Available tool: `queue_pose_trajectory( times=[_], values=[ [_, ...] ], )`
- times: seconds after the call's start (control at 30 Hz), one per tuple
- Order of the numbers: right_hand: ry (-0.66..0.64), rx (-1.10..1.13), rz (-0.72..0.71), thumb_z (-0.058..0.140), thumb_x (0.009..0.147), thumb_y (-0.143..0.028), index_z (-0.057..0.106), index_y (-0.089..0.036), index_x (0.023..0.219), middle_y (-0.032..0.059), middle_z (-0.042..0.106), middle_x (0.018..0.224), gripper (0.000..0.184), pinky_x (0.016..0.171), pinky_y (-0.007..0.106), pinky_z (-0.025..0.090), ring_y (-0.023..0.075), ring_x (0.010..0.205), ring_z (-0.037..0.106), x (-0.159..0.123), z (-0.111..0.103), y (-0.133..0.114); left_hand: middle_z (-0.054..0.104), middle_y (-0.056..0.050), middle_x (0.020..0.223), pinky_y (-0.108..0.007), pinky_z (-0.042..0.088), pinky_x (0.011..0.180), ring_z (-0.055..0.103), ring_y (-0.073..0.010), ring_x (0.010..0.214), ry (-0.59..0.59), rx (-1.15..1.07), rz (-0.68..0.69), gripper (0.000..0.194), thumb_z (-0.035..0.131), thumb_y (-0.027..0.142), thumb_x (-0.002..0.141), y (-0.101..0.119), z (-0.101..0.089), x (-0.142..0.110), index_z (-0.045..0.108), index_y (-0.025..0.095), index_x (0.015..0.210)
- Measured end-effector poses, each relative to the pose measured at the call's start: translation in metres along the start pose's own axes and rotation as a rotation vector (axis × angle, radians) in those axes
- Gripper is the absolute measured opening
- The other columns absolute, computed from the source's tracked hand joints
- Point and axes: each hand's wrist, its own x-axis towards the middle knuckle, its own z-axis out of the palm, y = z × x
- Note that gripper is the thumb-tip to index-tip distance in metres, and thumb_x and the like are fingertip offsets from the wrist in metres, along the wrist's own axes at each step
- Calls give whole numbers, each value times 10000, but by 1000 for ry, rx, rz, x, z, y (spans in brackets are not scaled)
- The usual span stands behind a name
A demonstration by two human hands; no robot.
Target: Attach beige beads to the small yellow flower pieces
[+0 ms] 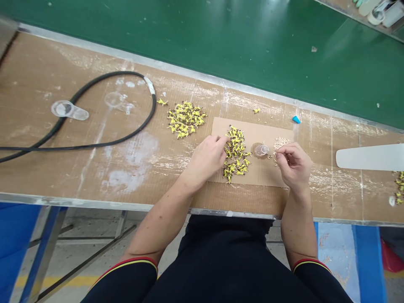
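My left hand [207, 156] is at the left edge of a heap of small yellow-and-black figures [236, 145] on a flat cardboard sheet [261, 176]. Its fingertips are closed together, and what they hold is hidden. Over the sheet's right side my right hand [295, 163] makes a pinch beside a small heap of tiny beige pieces [280, 143]. Whatever is in that pinch is too small to name. Between the hands stands a small clear plastic cup [261, 150]. A few beige bits lie near the right fingertips.
A second heap of yellow figures [186, 119] lies left of the sheet. Further left are a looped black cable [110, 75] and a clear plastic scoop-like piece [69, 110]. A blue piece [296, 119] lies behind. A white flat board [369, 157] is at right. Beyond runs a green surface [221, 38].
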Motion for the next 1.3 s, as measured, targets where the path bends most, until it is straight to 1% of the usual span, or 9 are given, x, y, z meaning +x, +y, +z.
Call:
queue_pose_trajectory(
  times=[0.2,0.33,0.4,0.47,0.57,0.73,1.0,1.17,1.3],
  values=[
    [11,66,-32,671,925,-196,685,-238,870,25,627,812,71,510,296,410,152,668,555,-2,1,-2,661,-113,1036,-363,544,863,654,-233,921,164,-104,63,379,450,29,927,-4,2,0,688,130,1205],
    [10,120,-55,653,945,-205,669,-243,876,24,613,813,80,545,307,414,161,689,550,-4,3,-9,657,-51,934,-300,528,792,630,-160,814,368,-416,136,270,514,43,924,3,0,-2,731,171,1022],
    [10,157,-69,639,953,-208,664,-246,886,23,609,817,81,572,313,419,165,703,547,-6,5,-12,668,-39,903,-271,530,758,642,-141,811,399,-650,181,205,559,69,921,9,-1,-3,732,178,945],
    [6,201,-79,630,959,-206,661,-250,898,21,607,822,80,607,321,427,170,727,548,-8,9,-14,689,-46,914,-249,546,726,665,-132,818,349,-898,215,140,608,115,920,15,0,-4,733,177,919],
    [-13,269,-59,616,967,-223,654,-254,900,21,607,828,83,644,336,434,181,752,552,-12,15,-19,720,-59,931,-236,577,665,687,-121,757,170,-1194,201,75,692,219,919,24,6,-6,746,173,942],
    [-56,361,-51,591,970,-219,640,-252,895,15,593,821,95,649,342,431,180,741,544,-14,24,-28,744,-33,785,-268,627,668,727,-141,692,-21,-1450,65,272,826,390,862,34,19,-10,745,168,997],
    [-57,393,-53,596,967,-172,620,-250,900,2,567,820,106,654,326,434,167,745,540,-15,32,-31,793,-55,832,-257,635,653,755,-154,707,-55,-1566,-7,357,891,454,792,42,21,-12,763,162,953],
    [-53,415,-46,594,980,-179,629,-254,942,25,608,925,91,792,375,511,193,895,623,-18,39,-30,829,-84,953,-267,638,717,755,-146,731,18,-1464,10,335,862,472,815,46,26,-13,808,166,940],
    [-42,394,-65,578,984,-188,626,-254,955,45,627,993,87,864,415,541,211,968,648,-17,40,-31,832,-83,935,-263,633,746,758,-148,758,78,-1426,9,290,860,437,821,48,28,-14,824,173,935]
  ],
)
